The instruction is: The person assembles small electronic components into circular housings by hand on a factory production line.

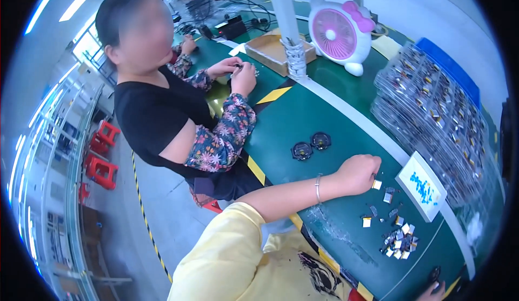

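My left hand, a bracelet at its wrist, reaches across the green table with its fingers curled closed. A small silver-and-white piece shows right by the fingertips; I cannot tell whether they grip it. Just beyond lie a few similar flat pieces, such as one silver piece, and a heap of small silver pieces that look like little battery cells. At the lower right edge, only part of my right hand shows, closed on a small black part. Two round black watch-like cases rest left of my left hand.
A white tray of small blue bits is tilted beside stacked clear plastic trays. Behind stand a pink-and-white fan, a pale post and a shallow cardboard box. To my left, a co-worker handles small parts.
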### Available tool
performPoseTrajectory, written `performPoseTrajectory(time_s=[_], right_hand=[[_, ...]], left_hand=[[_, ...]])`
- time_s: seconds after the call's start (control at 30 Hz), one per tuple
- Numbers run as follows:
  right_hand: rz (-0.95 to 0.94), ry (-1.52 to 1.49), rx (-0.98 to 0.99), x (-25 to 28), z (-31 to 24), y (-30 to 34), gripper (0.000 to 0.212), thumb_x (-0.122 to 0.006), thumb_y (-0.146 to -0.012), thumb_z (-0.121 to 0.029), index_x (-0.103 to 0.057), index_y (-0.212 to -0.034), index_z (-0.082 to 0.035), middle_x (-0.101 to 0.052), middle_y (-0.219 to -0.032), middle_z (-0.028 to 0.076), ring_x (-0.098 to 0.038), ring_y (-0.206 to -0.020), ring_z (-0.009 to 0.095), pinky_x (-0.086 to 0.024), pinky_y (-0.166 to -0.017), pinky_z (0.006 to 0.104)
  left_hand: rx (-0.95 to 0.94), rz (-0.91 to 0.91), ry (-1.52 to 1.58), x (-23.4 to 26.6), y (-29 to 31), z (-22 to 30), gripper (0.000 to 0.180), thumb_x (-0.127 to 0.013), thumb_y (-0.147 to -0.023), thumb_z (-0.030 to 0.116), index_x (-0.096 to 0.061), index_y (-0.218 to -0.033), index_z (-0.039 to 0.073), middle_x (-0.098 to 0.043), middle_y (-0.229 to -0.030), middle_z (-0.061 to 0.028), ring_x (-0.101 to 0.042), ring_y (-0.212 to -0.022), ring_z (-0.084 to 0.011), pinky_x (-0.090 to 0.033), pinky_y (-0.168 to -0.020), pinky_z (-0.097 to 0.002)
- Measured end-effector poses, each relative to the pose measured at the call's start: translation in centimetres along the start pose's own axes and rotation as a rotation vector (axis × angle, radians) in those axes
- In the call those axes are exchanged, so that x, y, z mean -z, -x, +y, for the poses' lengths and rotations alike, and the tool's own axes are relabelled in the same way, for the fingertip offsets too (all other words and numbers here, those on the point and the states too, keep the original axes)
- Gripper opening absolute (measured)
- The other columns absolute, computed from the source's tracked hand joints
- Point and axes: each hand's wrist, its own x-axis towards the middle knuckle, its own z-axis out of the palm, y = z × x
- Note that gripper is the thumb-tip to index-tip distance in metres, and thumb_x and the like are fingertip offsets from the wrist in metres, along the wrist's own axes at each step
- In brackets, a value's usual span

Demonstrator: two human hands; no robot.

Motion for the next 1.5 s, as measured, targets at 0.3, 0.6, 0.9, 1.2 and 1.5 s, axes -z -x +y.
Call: performPoseTrajectory(time_s=[0.3, 0.6, 0.9, 1.2, 1.5], right_hand=[[-0.312, -0.892, 0.431, 3.1, -15.1, 1.3, 0.036, -0.062, -0.074, -0.002, -0.054, -0.11, 0.003, -0.057, -0.103, 0.016, -0.054, -0.097, 0.025, -0.043, -0.082, 0.0365], [-0.278, -1.113, 0.365, 0.9, -17.2, 1.6, 0.013, -0.063, -0.072, 0.004, -0.061, -0.085, 0.002, -0.06, -0.081, 0.014, -0.058, -0.079, 0.024, -0.046, -0.069, 0.0308], [-0.539, -1.574, -0.123, 0.3, -15.1, 1.1, 0.011, -0.058, -0.078, 0.005, -0.062, -0.088, 0.001, -0.064, -0.089, 0.011, -0.06, -0.085, 0.018, -0.046, -0.079, 0.0294], [-0.631, -1.671, -0.076, -0.6, -15.3, 1.5, 0.018, -0.06, -0.08, 0.004, -0.059, -0.098, 0.0, -0.061, -0.092, 0.007, -0.061, -0.081, 0.012, -0.049, -0.069, 0.0237], [-0.604, -1.697, -0.056, -1.1, -14.8, 0.9, 0.017, -0.061, -0.081, 0.001, -0.059, -0.097, -0.001, -0.061, -0.09, 0.006, -0.058, -0.077, 0.009, -0.046, -0.069, 0.0223]], left_hand=[[0.473, -0.257, 1.461, -2.2, 2.8, 7.6, 0.009, -0.057, -0.081, 0.004, -0.049, -0.084, 0.004, -0.058, -0.073, -0.0029, -0.057, -0.064, -0.0083, -0.048, -0.057, -0.0216], [0.569, -0.528, 1.526, -1.0, 6.1, 8.6, 0.021, -0.054, -0.09, 0.016, -0.056, -0.106, 0.002, -0.059, -0.1, -0.0056, -0.058, -0.086, -0.012, -0.048, -0.079, -0.026], [0.184, 0.302, -0.513, 5.9, 3.7, -6.6, 0.036, -0.062, -0.078, 0.018, -0.055, -0.108, 0.0, -0.059, -0.101, -0.0196, -0.055, -0.095, -0.0363, -0.042, -0.083, -0.0423], [0.147, 0.096, -0.031, 2.9, 2.2, -6.0, 0.027, -0.062, -0.07, -0.004, -0.056, -0.096, 0.001, -0.052, -0.085, -0.0047, -0.047, -0.077, -0.0148, -0.041, -0.072, -0.0256], [0.258, -0.128, 0.807, 0.4, -1.1, 3.5, 0.025, -0.056, -0.069, -0.01, -0.045, -0.084, 0.006, -0.042, -0.077, 0.0, -0.042, -0.072, -0.0074, -0.038, -0.067, -0.0194]])
